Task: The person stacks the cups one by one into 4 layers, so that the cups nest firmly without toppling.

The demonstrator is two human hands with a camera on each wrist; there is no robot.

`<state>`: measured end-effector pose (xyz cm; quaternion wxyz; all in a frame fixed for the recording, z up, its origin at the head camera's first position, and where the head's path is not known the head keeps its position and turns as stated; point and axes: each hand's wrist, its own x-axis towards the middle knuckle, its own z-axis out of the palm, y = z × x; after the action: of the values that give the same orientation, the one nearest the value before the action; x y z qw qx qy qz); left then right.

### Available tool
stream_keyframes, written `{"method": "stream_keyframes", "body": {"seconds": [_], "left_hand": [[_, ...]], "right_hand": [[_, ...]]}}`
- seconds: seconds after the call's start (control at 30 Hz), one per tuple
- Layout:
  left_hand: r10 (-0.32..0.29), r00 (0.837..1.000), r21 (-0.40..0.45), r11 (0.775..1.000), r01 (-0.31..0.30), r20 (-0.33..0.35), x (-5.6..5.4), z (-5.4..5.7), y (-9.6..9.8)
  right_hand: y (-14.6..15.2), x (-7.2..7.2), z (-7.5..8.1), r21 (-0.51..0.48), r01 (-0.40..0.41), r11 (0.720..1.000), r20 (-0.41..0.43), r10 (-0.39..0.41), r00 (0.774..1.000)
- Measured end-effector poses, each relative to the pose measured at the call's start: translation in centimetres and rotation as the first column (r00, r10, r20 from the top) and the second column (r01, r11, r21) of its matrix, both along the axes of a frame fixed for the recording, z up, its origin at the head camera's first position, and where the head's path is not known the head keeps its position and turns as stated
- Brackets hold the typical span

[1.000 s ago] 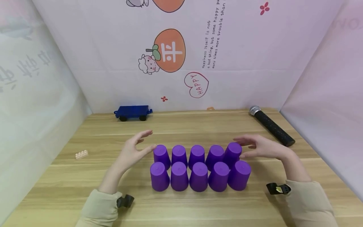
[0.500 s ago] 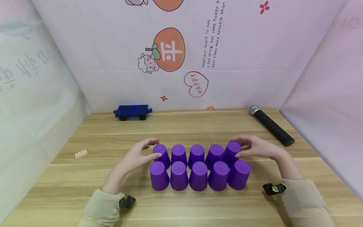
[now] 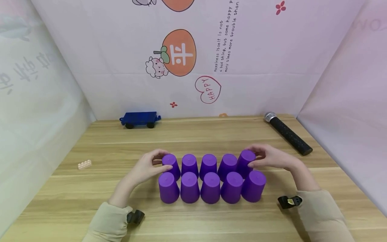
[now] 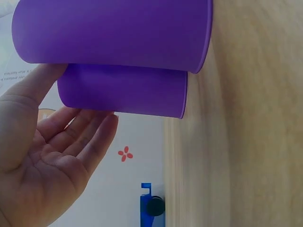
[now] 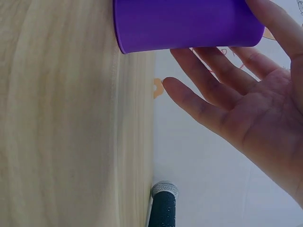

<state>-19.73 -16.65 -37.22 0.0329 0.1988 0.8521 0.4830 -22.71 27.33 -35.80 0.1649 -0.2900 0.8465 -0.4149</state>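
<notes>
Upside-down purple cups stand in two rows, front (image 3: pixel 211 193) and back (image 3: pixel 208 164). My left hand (image 3: pixel 148 168) holds the leftmost back cup (image 3: pixel 169 159), thumb across its near side and fingers behind. In the left wrist view that back cup (image 4: pixel 123 92) is partly hidden by a front cup (image 4: pixel 113 33). My right hand (image 3: pixel 269 157) holds the rightmost back cup (image 3: pixel 245 158), thumb on its near side. This cup leans slightly. Seen from the right wrist, fingers (image 5: pixel 208 78) reach behind a purple cup (image 5: pixel 189 23), the forefinger side partly hidden.
A blue toy wagon (image 3: pixel 140 118) stands at the back left of the wooden table (image 3: pixel 193 225). A black microphone (image 3: pixel 288 134) lies at the back right. At the left is a small pale toy brick (image 3: pixel 84 164). White printed sheets (image 3: pixel 257 67) enclose the back and sides.
My left hand has moved right and closed its thumb and fingers about the leftmost back cup. My right hand has shifted left and closed in on the rightmost back cup.
</notes>
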Motion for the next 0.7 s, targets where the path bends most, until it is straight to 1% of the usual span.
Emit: {"method": "stream_keyframes", "body": {"seconds": [0.17, 0.37, 0.5, 0.7], "left_hand": [[0.005, 0.999, 0.029, 1.000, -0.006, 0.037, -0.02, -0.08, 0.05], [0.003, 0.999, 0.034, 0.999, -0.005, 0.041, -0.11, -0.12, 0.08], [0.006, 0.999, 0.031, 0.999, -0.007, 0.043, -0.15, -0.17, 0.11], [0.005, 0.999, 0.034, 0.999, -0.007, 0.046, -0.14, -0.33, 0.11]], "right_hand": [[0.10, -0.08, -0.08, 0.003, 0.040, 0.999, -0.022, -0.040, 0.999], [0.05, -0.16, -0.25, -0.044, 0.142, 0.989, -0.033, -0.143, 0.989], [-0.05, -0.24, -0.40, -0.075, 0.227, 0.971, -0.030, -0.229, 0.973], [-0.22, -0.57, -0.80, -0.133, 0.337, 0.932, -0.004, -0.340, 0.940]]}}
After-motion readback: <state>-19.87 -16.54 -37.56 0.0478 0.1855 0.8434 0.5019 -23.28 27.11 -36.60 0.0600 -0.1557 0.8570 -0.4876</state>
